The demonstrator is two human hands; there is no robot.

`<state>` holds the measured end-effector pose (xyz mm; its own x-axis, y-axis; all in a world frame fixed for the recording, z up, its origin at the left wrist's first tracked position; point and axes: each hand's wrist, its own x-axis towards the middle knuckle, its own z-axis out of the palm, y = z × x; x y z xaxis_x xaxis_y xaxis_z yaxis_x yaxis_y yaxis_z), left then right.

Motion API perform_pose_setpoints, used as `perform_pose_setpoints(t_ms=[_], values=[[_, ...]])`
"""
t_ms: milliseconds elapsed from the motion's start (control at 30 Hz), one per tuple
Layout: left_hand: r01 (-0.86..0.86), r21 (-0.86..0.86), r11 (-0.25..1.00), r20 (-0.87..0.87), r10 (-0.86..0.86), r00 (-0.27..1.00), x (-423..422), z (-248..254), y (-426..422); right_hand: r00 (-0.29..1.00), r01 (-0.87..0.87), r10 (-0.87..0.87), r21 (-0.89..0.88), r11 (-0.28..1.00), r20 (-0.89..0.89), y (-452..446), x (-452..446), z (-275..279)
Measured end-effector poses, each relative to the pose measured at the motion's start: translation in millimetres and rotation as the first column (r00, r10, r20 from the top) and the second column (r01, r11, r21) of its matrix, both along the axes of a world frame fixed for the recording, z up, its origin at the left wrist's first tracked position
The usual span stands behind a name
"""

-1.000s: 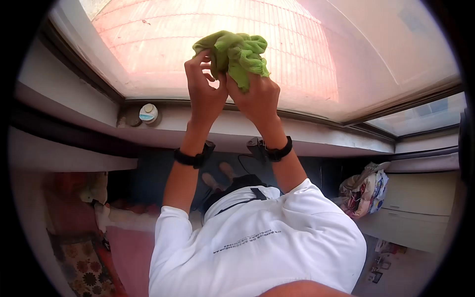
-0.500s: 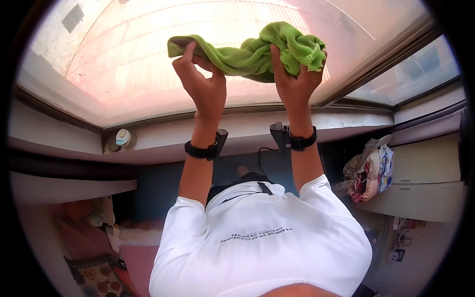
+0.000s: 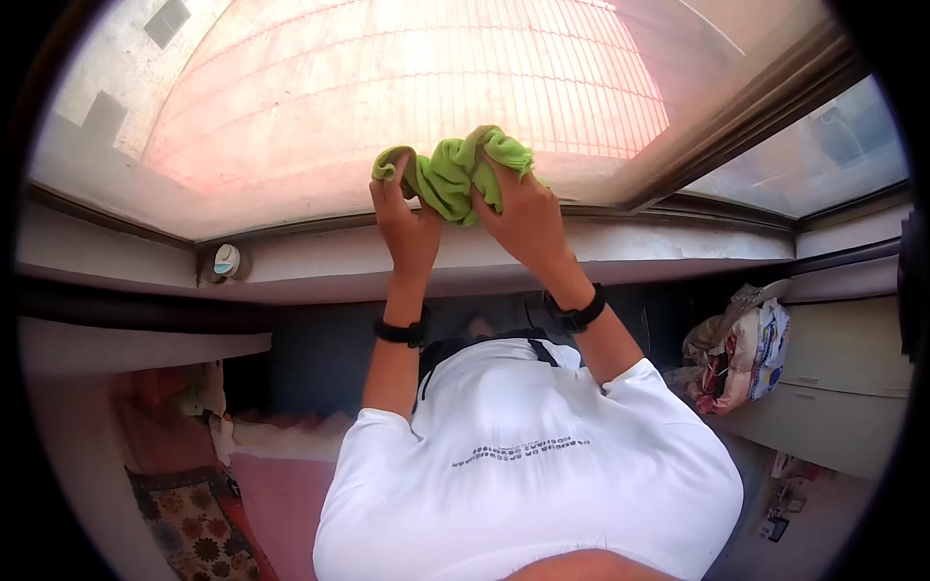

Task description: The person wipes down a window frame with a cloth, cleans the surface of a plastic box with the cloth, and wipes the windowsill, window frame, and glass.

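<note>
A green cloth (image 3: 448, 176) is bunched between my two hands, in front of the window pane (image 3: 320, 116) and just above the sill. My left hand (image 3: 405, 225) grips its left end, with the thumb and fingers closed on the fabric. My right hand (image 3: 523, 213) is closed around the thicker, crumpled right part, and some of the fingers are hidden by the cloth. A black strap circles each wrist.
A white window sill (image 3: 504, 250) runs below the glass. On its left end stands a small round white container (image 3: 228, 261). A window frame bar (image 3: 746, 121) slants at the right. Plastic bags (image 3: 741, 349) sit by a pale cabinet (image 3: 843, 358).
Both hands have come down and closer together with the green cloth. It was stretched and twisted sideways before, and is now more bunched.
</note>
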<state>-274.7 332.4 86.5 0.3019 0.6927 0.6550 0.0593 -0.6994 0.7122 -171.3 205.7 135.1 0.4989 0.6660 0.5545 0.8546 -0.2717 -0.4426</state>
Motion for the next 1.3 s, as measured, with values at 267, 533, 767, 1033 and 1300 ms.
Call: perform_pose_setpoints(t_ms=[267, 533, 767, 1033, 1300], values=[[0.039, 0.034, 0.999, 0.187, -0.045, 0.981, -8.1, 39.2, 14.0, 0.971, -0.170, 0.116, 0.266, 0.949, 0.208, 9.8, 10.5, 37.1], [0.133, 0.537, 0.833, 0.240, -0.302, 0.923, 40.9, 164.1, 50.7, 0.830, -0.040, -0.339, 0.654, 0.756, 0.443, 13.0, 75.4, 150.2], [0.194, 0.332, 0.923, 0.025, -0.214, 0.976, 23.2, 91.7, 37.2, 0.790, 0.241, -0.503, 0.578, 0.780, 0.350, 14.6, 51.0, 31.2], [0.337, 0.102, 0.936, -0.120, -0.324, 0.938, 13.7, 23.0, 22.6, 0.958, 0.248, -0.287, 0.481, 0.841, 0.007, 5.2, 7.9, -22.2], [0.439, -0.250, 0.863, -0.059, -0.466, 0.883, -47.5, -53.1, 11.8, 0.980, 0.200, -0.199, 0.239, 0.950, -0.027, 22.0, -33.5, -77.4]])
